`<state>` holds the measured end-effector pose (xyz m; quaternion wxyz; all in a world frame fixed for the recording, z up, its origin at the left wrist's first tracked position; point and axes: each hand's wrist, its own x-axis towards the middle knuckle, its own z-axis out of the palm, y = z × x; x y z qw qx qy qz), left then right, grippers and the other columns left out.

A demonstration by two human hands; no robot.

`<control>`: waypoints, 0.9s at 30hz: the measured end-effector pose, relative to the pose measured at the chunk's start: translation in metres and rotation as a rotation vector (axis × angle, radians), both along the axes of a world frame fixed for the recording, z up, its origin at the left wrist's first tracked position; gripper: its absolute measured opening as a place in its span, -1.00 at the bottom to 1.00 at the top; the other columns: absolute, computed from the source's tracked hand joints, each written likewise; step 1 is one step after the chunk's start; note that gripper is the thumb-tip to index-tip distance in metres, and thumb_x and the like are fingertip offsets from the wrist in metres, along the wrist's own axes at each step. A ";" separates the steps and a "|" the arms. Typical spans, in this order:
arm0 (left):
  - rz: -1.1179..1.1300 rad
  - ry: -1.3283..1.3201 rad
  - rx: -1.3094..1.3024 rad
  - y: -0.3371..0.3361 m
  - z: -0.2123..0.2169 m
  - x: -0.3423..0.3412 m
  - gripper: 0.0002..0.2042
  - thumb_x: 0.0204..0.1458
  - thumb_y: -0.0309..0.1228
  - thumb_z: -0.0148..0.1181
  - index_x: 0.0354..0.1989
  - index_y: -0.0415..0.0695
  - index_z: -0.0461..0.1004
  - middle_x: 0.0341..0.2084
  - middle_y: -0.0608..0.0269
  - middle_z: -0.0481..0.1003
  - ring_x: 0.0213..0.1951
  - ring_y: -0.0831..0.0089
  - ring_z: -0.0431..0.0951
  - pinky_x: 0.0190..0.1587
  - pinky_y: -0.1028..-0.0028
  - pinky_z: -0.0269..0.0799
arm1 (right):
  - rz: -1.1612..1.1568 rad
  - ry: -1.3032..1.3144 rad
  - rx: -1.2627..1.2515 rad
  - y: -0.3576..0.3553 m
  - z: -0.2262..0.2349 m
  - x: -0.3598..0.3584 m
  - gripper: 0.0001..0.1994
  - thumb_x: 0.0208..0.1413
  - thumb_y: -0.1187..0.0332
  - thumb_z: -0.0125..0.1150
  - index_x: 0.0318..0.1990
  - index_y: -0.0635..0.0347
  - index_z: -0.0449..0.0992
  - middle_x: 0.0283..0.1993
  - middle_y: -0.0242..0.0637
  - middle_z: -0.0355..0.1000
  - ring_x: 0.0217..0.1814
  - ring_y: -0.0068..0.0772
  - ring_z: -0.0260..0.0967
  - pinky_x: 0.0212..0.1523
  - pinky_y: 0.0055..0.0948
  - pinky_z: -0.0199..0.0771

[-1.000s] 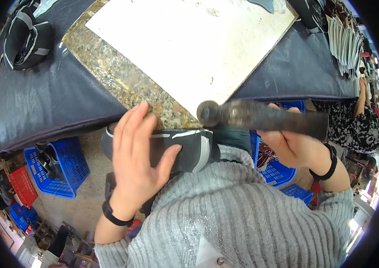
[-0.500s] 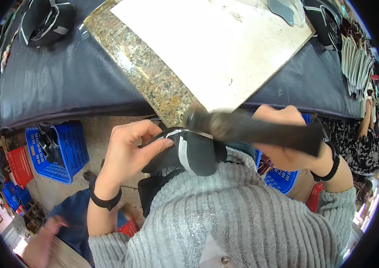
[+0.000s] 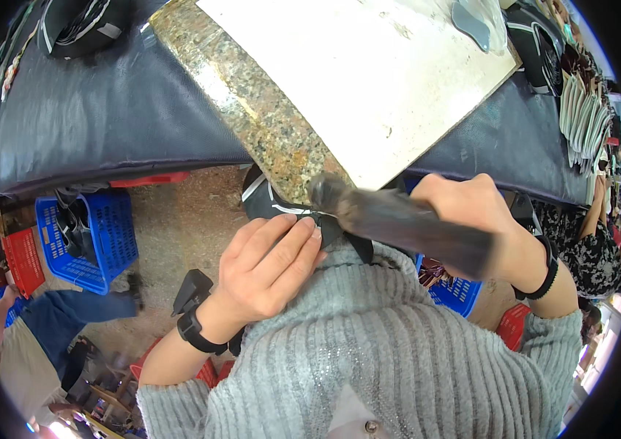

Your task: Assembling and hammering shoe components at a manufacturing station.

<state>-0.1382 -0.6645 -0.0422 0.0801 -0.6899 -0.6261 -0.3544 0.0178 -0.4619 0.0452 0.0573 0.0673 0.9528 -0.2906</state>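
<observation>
A dark hammer (image 3: 427,227), blurred by motion, is in my right hand (image 3: 468,208), whose fingers are wrapped round it. Its rounded head is at the near corner of a speckled granite slab (image 3: 266,121). Below that corner lies a black shoe upper (image 3: 255,201) edged with white tape. My left hand (image 3: 270,263) presses its fingers together over the upper, fingertips close to the hammer head. Hand and hammer hide much of the upper, and I cannot tell whether the hammer touches it.
A white board (image 3: 369,95) covers most of the slab, with a grey teardrop-shaped piece (image 3: 470,25) at its far end. Stacked black uppers (image 3: 83,29) rest on the dark padded bench (image 3: 127,110). Blue baskets (image 3: 113,241) stand below. A person (image 3: 25,358) is at lower left.
My left hand has moved right and turned from pinching the upper's left edge to lying over it. The upper has shifted left. The person at left has moved farther off.
</observation>
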 end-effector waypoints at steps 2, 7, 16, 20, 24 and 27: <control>0.005 -0.020 -0.024 -0.002 0.001 0.001 -0.80 -0.16 -0.46 0.35 -0.35 -0.25 0.55 -0.36 0.16 0.54 -0.26 0.28 0.55 -0.30 0.37 0.47 | -0.023 0.031 0.024 -0.001 0.001 -0.001 -0.69 0.04 0.22 0.28 -0.47 0.20 0.29 -0.65 -0.20 0.33 -0.68 -0.13 0.33 -0.67 -0.32 0.30; -0.001 -0.008 -0.032 -0.003 0.004 0.001 -0.80 -0.16 -0.47 0.35 -0.35 -0.26 0.55 -0.39 0.17 0.52 -0.27 0.27 0.55 -0.30 0.36 0.47 | 0.000 0.093 -0.012 -0.004 0.000 0.000 -0.68 0.04 0.20 0.29 -0.42 0.23 0.31 -0.66 -0.20 0.33 -0.69 -0.14 0.33 -0.68 -0.32 0.30; 0.012 0.005 -0.027 -0.004 0.005 0.005 -0.81 -0.18 -0.47 0.36 -0.37 -0.25 0.55 -0.40 0.18 0.53 -0.28 0.28 0.55 -0.30 0.37 0.47 | -0.024 0.207 -0.066 -0.008 -0.007 -0.003 -0.69 0.09 0.23 0.24 -0.46 0.24 0.29 -0.76 -0.19 0.29 -0.74 -0.15 0.32 -0.72 -0.33 0.26; 0.000 0.002 -0.011 -0.002 0.001 0.002 -0.80 -0.19 -0.47 0.36 -0.36 -0.25 0.55 -0.40 0.19 0.52 -0.29 0.28 0.55 -0.31 0.36 0.47 | 0.105 -0.057 0.060 -0.004 0.002 -0.010 -0.70 0.10 0.23 0.23 -0.45 0.24 0.31 -0.70 -0.18 0.32 -0.71 -0.15 0.34 -0.69 -0.34 0.29; 0.000 -0.015 -0.018 0.000 0.005 -0.001 -0.81 -0.20 -0.47 0.36 -0.38 -0.25 0.54 -0.40 0.18 0.52 -0.30 0.28 0.55 -0.31 0.36 0.46 | -0.030 0.049 0.030 0.002 0.010 -0.017 -0.69 0.13 0.18 0.19 -0.43 0.22 0.30 -0.69 -0.20 0.31 -0.70 -0.16 0.35 -0.67 -0.33 0.30; 0.012 0.000 -0.018 -0.001 0.003 0.002 -0.81 -0.20 -0.48 0.36 -0.39 -0.25 0.54 -0.40 0.17 0.52 -0.30 0.27 0.55 -0.31 0.36 0.45 | 0.080 -0.017 0.058 0.000 0.000 -0.015 -0.69 0.12 0.17 0.20 -0.43 0.22 0.30 -0.71 -0.22 0.31 -0.72 -0.19 0.35 -0.70 -0.35 0.27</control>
